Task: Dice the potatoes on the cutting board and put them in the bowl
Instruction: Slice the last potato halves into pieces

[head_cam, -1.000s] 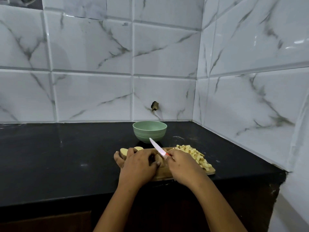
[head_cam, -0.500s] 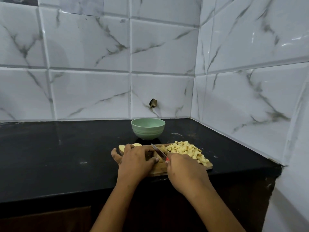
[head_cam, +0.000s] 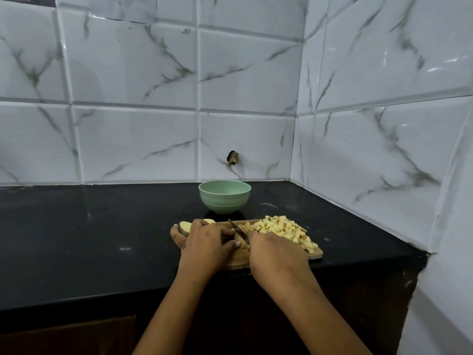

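Two forearms converge; left hand (head_cam: 207,242) steadies potato (head_cam: 243,245) (right hand (head_cam: 277,252) grips knife (head_cam: 238,229)).

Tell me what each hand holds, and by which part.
Right hand grips the knife by its handle, hidden in the fist. Left hand holds a potato piece from above, fingers curled over it; mostly hidden.

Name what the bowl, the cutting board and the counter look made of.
Bowl: matte pale green with ribbed bands, probably plastic, possibly ceramic.
Cutting board: tan, looks like wood or bamboo.
Counter: glossy black, likely polished stone, given its reflections.
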